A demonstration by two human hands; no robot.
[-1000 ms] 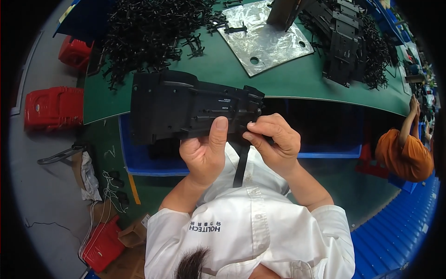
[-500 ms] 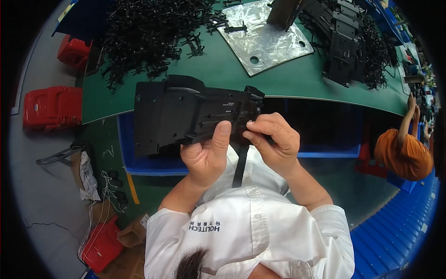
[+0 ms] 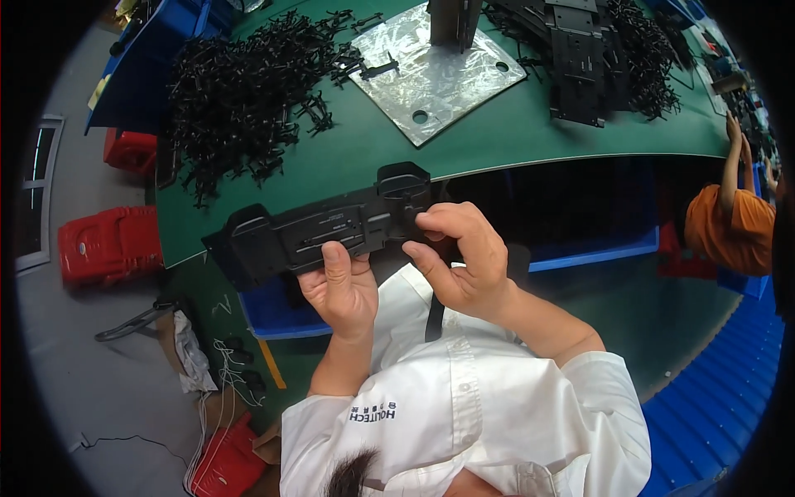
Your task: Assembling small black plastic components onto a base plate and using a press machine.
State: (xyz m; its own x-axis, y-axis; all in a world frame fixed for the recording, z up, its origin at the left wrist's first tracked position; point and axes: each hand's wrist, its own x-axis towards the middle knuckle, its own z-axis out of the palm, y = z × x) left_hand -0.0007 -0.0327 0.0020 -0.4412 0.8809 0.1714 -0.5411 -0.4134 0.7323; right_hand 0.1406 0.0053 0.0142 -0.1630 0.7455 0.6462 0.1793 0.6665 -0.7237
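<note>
A worker seen from above wears a white short-sleeved button-up shirt [image 3: 489,406] with a pointed collar, its fabric lightly creased across the shoulders. A line of small dark lettering is printed on the shirt's left chest, and pale buttons run down the front placket. A narrow dark strap [image 3: 433,319] hangs against the shirt front. The sleeves end above the elbows, leaving both forearms bare; the left hand [image 3: 341,286] and right hand [image 3: 464,261] wear no gloves, rings or watch. Dark hair [image 3: 348,476] shows at the frame's lower edge.
</note>
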